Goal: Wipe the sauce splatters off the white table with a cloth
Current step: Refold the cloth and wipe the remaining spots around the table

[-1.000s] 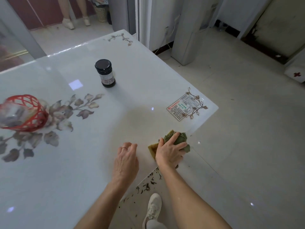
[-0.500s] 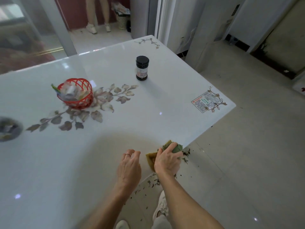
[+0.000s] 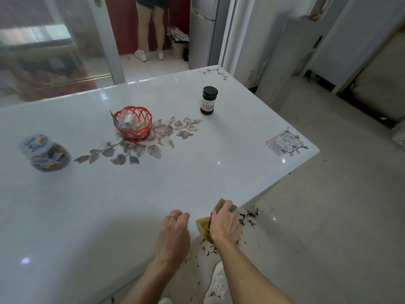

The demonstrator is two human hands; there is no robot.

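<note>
Rectangular printed sticker (image 3: 279,144) on white glossy table (image 3: 219,183), right of frame: too small to read. Label (image 3: 207,105) on black-lidded dark jar (image 3: 209,93), upper centre: illegible.

Pale floor tiles (image 3: 339,216) run to a glass sliding door (image 3: 43,51), grey fridge (image 3: 202,34) and red wall (image 3: 127,25).

Your table (image 3: 197,172) is smooth and glossy, throwing back bright light spots around its printed flowers; your cloth (image 3: 202,226) looks soft and matt; the basket (image 3: 133,132) is shiny red plastic lattice; the jar (image 3: 208,102) is dark glass; the floor tiles (image 3: 328,216) gleam.
</note>
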